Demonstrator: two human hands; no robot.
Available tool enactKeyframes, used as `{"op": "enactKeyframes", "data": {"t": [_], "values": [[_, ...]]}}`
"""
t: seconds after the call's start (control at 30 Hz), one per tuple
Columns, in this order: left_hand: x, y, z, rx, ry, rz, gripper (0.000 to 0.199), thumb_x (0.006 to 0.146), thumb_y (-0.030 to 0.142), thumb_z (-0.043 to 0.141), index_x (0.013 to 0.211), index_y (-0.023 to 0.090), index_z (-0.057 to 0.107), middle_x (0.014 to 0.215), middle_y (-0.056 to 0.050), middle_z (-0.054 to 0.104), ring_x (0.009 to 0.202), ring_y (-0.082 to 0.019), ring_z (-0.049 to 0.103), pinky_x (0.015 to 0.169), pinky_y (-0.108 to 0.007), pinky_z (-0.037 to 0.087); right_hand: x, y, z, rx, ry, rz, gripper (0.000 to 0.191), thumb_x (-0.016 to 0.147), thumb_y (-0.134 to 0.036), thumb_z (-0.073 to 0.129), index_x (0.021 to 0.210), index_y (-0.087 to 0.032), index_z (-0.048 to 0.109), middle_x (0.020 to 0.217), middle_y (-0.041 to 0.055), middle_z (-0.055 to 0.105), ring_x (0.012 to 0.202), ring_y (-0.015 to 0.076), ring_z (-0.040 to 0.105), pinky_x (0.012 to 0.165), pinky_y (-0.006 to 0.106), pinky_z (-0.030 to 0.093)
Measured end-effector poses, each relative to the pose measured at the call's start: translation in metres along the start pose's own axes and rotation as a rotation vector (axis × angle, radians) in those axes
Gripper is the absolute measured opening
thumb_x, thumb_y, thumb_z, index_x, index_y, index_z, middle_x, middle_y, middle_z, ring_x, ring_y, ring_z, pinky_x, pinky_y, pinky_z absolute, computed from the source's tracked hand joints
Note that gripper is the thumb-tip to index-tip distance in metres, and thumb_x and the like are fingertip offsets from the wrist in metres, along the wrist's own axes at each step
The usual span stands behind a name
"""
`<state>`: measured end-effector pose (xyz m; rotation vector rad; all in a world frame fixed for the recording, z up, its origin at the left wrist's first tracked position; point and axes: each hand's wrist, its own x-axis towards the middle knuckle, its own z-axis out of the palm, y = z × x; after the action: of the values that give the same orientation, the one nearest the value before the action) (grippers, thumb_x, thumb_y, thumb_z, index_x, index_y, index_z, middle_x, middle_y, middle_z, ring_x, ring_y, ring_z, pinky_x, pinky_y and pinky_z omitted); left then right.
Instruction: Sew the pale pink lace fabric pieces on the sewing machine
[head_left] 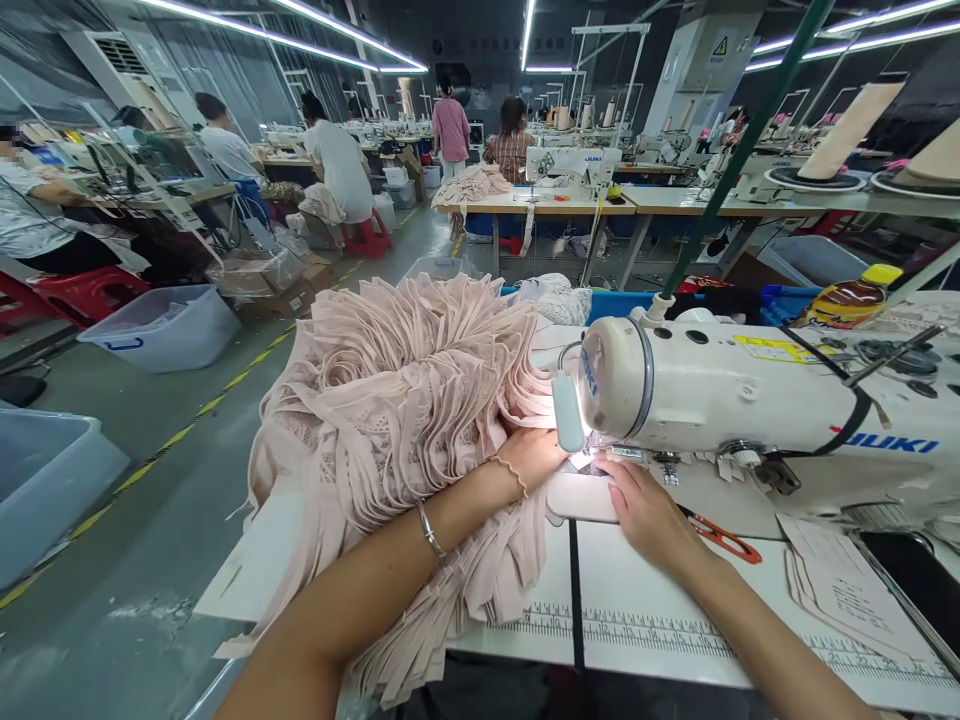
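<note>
Head view: at far left I note a translucent tub (pixel 161 335) on the floor, beside a yellow-and-black line (pixel 180 435). Next, a large heap of pale pink garment pieces (pixel 405 400) is banked on the white sewing table (pixel 622 570), its straps spilling over the front edge. The left hand (pixel 534 458) lies against the heap's right side, fingertips hidden behind a small lamp (pixel 568 412); I cannot tell whether it grips the cloth. The right hand (pixel 651 512) sits just apart from it, fingers extended toward the lit needle area; I cannot confirm a hold there either. The white sewing machine (pixel 705 380) extends above and to the right. Orange-handled scissors (pixel 724 538) lie just right of the right hand, partly covered. Farther right I record pink paper slips (pixel 847 590) bearing handwriting, then a dark-screened phone (pixel 919 580) at the margin.
</note>
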<state>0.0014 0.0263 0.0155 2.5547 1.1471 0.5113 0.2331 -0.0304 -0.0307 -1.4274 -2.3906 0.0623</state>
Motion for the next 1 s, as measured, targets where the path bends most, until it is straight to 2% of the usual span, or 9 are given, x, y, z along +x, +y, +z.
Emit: {"op": "enactKeyframes", "data": {"t": [0.1, 0.23, 0.37, 0.47, 0.57, 0.7, 0.87, 1.0], "values": [[0.003, -0.001, 0.008, 0.076, 0.018, 0.044, 0.026, 0.099, 0.016, 0.040, 0.089, 0.018, 0.064, 0.085, -0.005, 0.066, 0.083, -0.019, 0.061, 0.081, -0.030, 0.050, 0.000, 0.001, 0.003, -0.041, -0.012, 0.072, 0.045, 0.100, -0.025, 0.031, 0.136, -0.016, 0.055, 0.124, 0.0153, 0.066, 0.114, 0.0286, 0.062, 0.096, 0.048, 0.054], [0.005, -0.002, 0.014, 0.159, 0.025, 0.173, 0.025, 0.098, 0.011, 0.040, 0.092, 0.019, 0.062, 0.088, -0.004, 0.065, 0.084, -0.018, 0.061, 0.081, -0.029, 0.050, 0.001, 0.004, 0.007, -0.027, -0.045, -0.034, 0.048, 0.098, -0.017, 0.028, 0.139, -0.017, 0.053, 0.137, 0.0126, 0.060, 0.123, 0.0249, 0.058, 0.104, 0.046, 0.049], [0.002, -0.002, 0.012, 0.279, 0.057, 0.340, 0.033, 0.102, 0.011, 0.033, 0.090, 0.017, 0.063, 0.086, -0.006, 0.066, 0.084, -0.019, 0.063, 0.080, -0.032, 0.051, 0.002, 0.004, 0.006, -0.005, -0.054, -0.077, 0.051, 0.097, -0.013, 0.026, 0.141, -0.018, 0.052, 0.138, 0.0122, 0.060, 0.123, 0.0236, 0.057, 0.106, 0.046, 0.047], [-0.001, -0.002, 0.012, 0.352, 0.091, 0.417, 0.037, 0.102, 0.009, 0.030, 0.088, 0.015, 0.063, 0.083, -0.007, 0.066, 0.081, -0.019, 0.063, 0.076, -0.033, 0.050, 0.002, 0.000, 0.001, -0.008, -0.026, -0.049, 0.049, 0.098, -0.017, 0.028, 0.141, -0.019, 0.051, 0.130, 0.0131, 0.064, 0.118, 0.0250, 0.060, 0.100, 0.046, 0.050], [-0.003, -0.001, 0.016, 0.388, 0.110, 0.485, 0.036, 0.101, 0.006, 0.032, 0.086, 0.015, 0.063, 0.080, -0.006, 0.065, 0.076, -0.018, 0.063, 0.069, -0.030, 0.049, 0.003, -0.007, -0.005, -0.071, 0.027, -0.002, 0.048, 0.099, -0.020, 0.031, 0.141, -0.022, 0.053, 0.115, 0.0131, 0.068, 0.104, 0.0258, 0.064, 0.088, 0.042, 0.054], [-0.003, 0.000, 0.021, 0.408, 0.122, 0.575, 0.036, 0.102, 0.009, 0.033, 0.081, 0.015, 0.062, 0.073, -0.005, 0.063, 0.071, -0.016, 0.062, 0.063, -0.028, 0.048, 0.006, -0.012, -0.008, -0.142, 0.016, -0.061, 0.049, 0.097, -0.015, 0.034, 0.136, -0.030, 0.059, 0.112, 0.0116, 0.067, 0.101, 0.0256, 0.064, 0.083, 0.039, 0.054], [-0.002, 0.001, 0.022, 0.409, 0.151, 0.601, 0.033, 0.101, 0.010, 0.035, 0.087, 0.016, 0.063, 0.076, -0.004, 0.065, 0.074, -0.016, 0.063, 0.062, -0.026, 0.049, 0.007, -0.009, -0.004, -0.126, -0.033, -0.020, 0.052, 0.095, -0.012, 0.035, 0.138, -0.028, 0.059, 0.110, 0.0128, 0.068, 0.102, 0.0270, 0.065, 0.088, 0.043, 0.054], [0.003, -0.006, 0.026, 0.392, 0.208, 0.489, 0.028, 0.099, 0.008, 0.039, 0.090, 0.014, 0.065, 0.081, -0.006, 0.067, 0.080, -0.018, 0.064, 0.070, -0.029, 0.050, 0.004, -0.005, 0.001, -0.056, -0.017, 0.006, 0.050, 0.096, -0.014, 0.033, 0.137, -0.025, 0.058, 0.122, 0.0117, 0.066, 0.108, 0.0256, 0.064, 0.091, 0.041, 0.054]]}}
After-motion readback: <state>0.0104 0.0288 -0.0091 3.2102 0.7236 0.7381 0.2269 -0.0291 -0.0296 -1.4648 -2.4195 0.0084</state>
